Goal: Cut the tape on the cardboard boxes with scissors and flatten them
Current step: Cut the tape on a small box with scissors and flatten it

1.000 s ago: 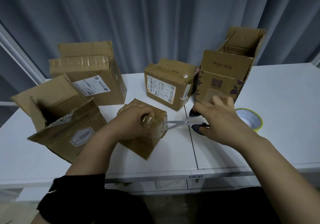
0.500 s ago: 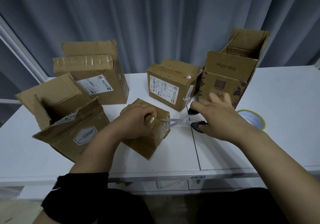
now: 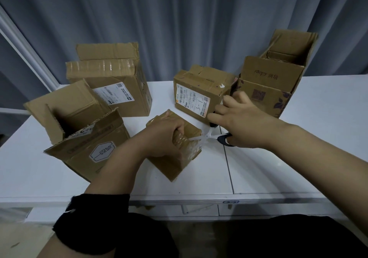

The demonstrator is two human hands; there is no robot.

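Scissors [image 3: 208, 136], gripped in the right hand [image 3: 241, 124], meet the tape [image 3: 192, 150] mid-frame while the left hand [image 3: 165, 136] clutches the small box [image 3: 173, 164] steady.

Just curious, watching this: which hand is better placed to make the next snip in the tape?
The right hand: it holds the scissors, blades at the small box the left hand grips.

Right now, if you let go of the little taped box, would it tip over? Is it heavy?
It would probably tip: the small taped box looks tilted on an edge, propped only by the left hand. Likely light, since that one hand steadies it against the scissors in the right hand. Its shiny tape may feel slippery.
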